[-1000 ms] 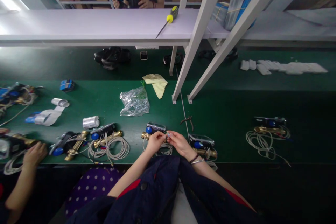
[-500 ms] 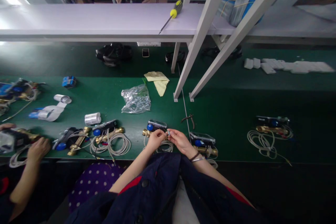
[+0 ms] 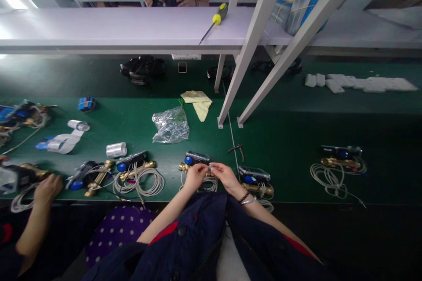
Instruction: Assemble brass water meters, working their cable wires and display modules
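My left hand and my right hand meet fingertip to fingertip over a brass meter with a blue cap and a coil of pale cable. Both hands are closed in a pinch. A tiny pale-blue piece shows between the fingertips, too small to name. Behind the hands lies the meter's black box; part of the brass body and cable is hidden under my hands. Just right of my right hand sits another meter with its cable. A pair of pliers lies behind it.
A plastic bag of small pale pieces and a yellow cloth lie farther back. More meters stand left, beside a co-worker's hand. White posts carry a shelf with a screwdriver. Another meter lies right.
My right hand's fingers have closed further over the small pale-blue piece, which shows less now. The view has shifted very slightly.
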### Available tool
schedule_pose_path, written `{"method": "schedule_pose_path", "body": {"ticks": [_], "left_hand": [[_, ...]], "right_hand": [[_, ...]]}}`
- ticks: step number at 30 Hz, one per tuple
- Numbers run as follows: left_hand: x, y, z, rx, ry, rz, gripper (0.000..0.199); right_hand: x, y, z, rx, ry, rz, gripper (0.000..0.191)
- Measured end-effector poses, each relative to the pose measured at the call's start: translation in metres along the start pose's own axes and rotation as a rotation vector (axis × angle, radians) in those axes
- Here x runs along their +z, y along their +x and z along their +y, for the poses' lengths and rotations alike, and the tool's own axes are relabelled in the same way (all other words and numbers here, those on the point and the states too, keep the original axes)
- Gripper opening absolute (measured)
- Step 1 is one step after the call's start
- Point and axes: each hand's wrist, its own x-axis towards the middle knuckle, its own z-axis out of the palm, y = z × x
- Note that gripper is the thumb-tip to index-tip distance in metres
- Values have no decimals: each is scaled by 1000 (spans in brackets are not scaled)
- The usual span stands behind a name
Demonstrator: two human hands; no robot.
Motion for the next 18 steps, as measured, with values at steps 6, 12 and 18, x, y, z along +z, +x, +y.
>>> {"method": "schedule_pose_path", "body": {"ticks": [6,12,18], "left_hand": [[1,-3,3,31,22,17,28],[4,3,-6,-19,-78,-26,24],[9,8,-12,-54,-143,-33,35]], "right_hand": [[-1,2,5,-45,-115,12,56],[1,-1,-3,-165,-328,-39,39],[7,4,-7,-262,-519,-40,19]]}}
